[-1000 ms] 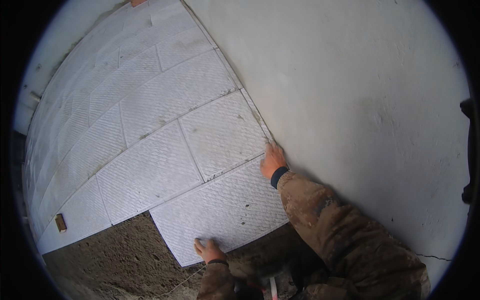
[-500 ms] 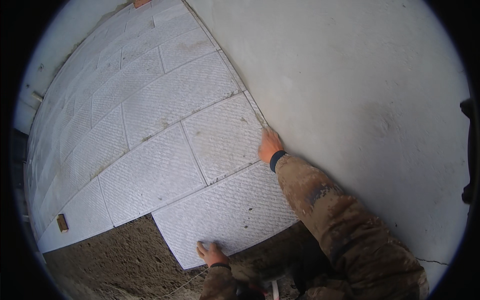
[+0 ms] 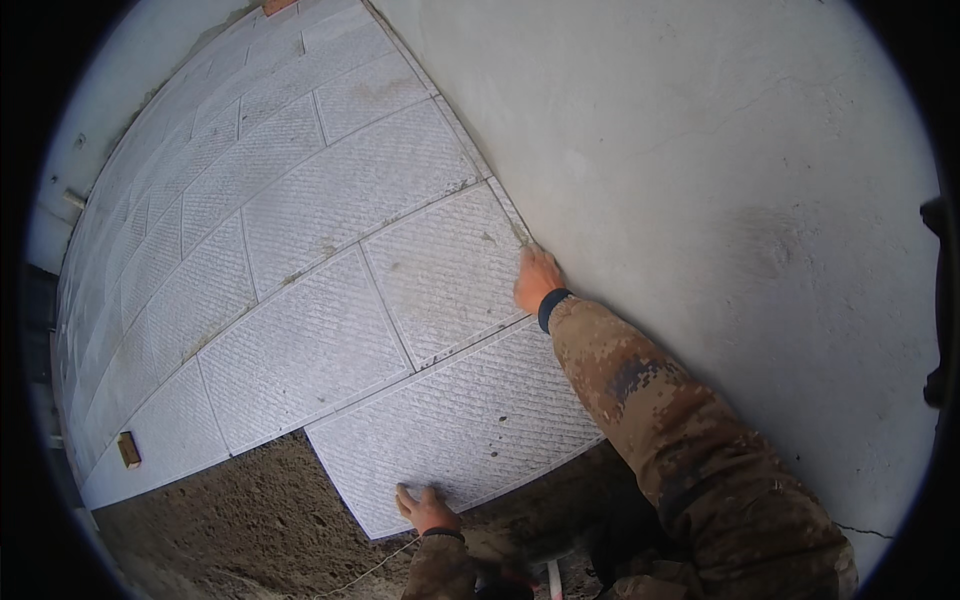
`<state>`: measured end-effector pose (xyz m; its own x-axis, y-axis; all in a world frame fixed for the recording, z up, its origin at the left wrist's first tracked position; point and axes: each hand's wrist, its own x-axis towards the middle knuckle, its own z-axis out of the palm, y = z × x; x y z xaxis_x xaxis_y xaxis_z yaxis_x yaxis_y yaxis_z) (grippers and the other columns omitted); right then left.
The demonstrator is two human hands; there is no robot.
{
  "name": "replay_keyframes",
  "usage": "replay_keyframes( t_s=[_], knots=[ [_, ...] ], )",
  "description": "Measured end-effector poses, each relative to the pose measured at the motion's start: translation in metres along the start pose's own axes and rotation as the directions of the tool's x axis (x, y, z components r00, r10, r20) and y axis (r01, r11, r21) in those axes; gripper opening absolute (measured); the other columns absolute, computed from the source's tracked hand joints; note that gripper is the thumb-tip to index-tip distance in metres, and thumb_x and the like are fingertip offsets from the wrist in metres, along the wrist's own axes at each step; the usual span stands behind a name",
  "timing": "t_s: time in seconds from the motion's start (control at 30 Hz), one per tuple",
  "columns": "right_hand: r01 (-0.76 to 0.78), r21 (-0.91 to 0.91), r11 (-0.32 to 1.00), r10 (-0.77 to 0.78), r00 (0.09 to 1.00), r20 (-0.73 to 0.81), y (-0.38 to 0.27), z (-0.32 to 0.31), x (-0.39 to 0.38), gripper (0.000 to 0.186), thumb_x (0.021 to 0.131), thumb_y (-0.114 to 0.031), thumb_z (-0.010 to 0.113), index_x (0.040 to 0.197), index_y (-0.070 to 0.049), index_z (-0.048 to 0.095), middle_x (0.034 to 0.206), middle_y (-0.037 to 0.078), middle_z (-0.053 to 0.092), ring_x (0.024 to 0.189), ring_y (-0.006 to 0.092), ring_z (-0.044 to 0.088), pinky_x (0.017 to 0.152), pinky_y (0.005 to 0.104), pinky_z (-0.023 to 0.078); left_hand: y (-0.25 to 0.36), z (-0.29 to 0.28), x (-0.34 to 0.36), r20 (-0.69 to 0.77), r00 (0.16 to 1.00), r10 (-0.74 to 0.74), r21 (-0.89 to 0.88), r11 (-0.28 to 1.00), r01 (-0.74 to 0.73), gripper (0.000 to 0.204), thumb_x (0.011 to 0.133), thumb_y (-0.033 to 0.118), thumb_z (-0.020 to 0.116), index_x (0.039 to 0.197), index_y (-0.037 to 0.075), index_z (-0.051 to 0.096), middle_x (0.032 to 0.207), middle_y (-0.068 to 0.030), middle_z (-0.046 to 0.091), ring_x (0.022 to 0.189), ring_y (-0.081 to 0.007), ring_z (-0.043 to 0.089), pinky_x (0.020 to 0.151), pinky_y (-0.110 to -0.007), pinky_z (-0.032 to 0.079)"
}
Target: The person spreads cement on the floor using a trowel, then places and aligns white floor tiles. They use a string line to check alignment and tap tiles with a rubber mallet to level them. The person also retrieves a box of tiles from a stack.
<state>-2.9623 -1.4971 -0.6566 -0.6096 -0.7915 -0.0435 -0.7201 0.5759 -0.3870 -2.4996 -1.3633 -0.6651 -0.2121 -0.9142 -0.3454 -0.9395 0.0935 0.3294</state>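
A pale grey floor tile (image 3: 450, 420) with a ribbed surface lies at the near end of the paving, one edge against the row beyond. My left hand (image 3: 430, 510) rests on its near left corner, fingers spread apart. Farther off, my right hand (image 3: 538, 280) is down at the joint between a laid tile (image 3: 445, 270) and the wall, where a narrow tile strip (image 3: 512, 212) runs up to the fingers. Those fingers are curled, and whatever they grip is hidden. My right forearm covers the tile's right end.
Bare brown mortar bed (image 3: 240, 510) borders the tiles on the near side. A small wooden block (image 3: 129, 450) sits on a tile at far left. The smooth grey wall (image 3: 720, 200) rises along the right. A thin string (image 3: 375, 573) crosses the mortar near my left wrist.
My right hand has shifted slightly up along the wall joint. The left hand stays on the tile corner, and the tile looks unmoved.
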Motion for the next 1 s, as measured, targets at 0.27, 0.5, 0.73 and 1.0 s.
replay_keyframes(
  t_s=[0.27,0.5,0.73,1.0],
  knots=[
    [-0.061,-0.017,0.998,0.061,0.997,0.050,-0.003,0.002,0.007,0.038,0.078,-0.005,0.063,0.114,0.005,0.053,0.123,0.024,0.054,0.116,0.0405,0.052,0.101,0.0442,0.045,-0.005,0.005,0.001,-0.025,1.000,0.015,-0.009,1.000,-0.015,0.017,0.079,-0.002,0.056,0.094,0.000,0.064,0.149,-0.0398,0.025,0.134,-0.0594,0.027,0.108,-0.061,0.033],
    [-0.172,0.096,0.980,0.166,0.984,0.072,0.001,0.010,0.020,0.037,0.080,-0.007,0.058,0.115,0.006,0.054,0.125,0.027,0.055,0.117,0.0447,0.052,0.102,0.0484,0.044,0.000,0.001,0.001,-0.023,1.000,0.020,0.006,1.000,-0.020,0.018,0.079,-0.003,0.055,0.093,-0.001,0.065,0.147,-0.0409,0.026,0.134,-0.0593,0.028,0.108,-0.061,0.033],
    [-0.149,0.139,0.979,0.142,0.988,0.063,0.001,0.005,0.022,0.037,0.079,-0.005,0.056,0.113,0.006,0.055,0.123,0.028,0.057,0.116,0.0443,0.053,0.102,0.0482,0.043,0.005,-0.003,0.001,-0.019,1.000,0.014,0.016,1.000,-0.014,0.018,0.078,-0.004,0.055,0.093,-0.001,0.065,0.147,-0.0418,0.026,0.135,-0.0594,0.027,0.108,-0.060,0.033],
    [-0.140,0.185,0.973,0.143,0.990,-0.003,0.005,0.008,0.024,0.033,0.077,-0.004,0.058,0.109,0.006,0.057,0.118,0.028,0.059,0.115,0.0433,0.056,0.099,0.0472,0.047,0.006,-0.002,0.001,-0.015,1.000,0.001,-0.007,1.000,-0.001,0.018,0.076,-0.005,0.057,0.092,-0.001,0.066,0.148,-0.0405,0.025,0.135,-0.0591,0.026,0.108,-0.061,0.033]
  ],
)
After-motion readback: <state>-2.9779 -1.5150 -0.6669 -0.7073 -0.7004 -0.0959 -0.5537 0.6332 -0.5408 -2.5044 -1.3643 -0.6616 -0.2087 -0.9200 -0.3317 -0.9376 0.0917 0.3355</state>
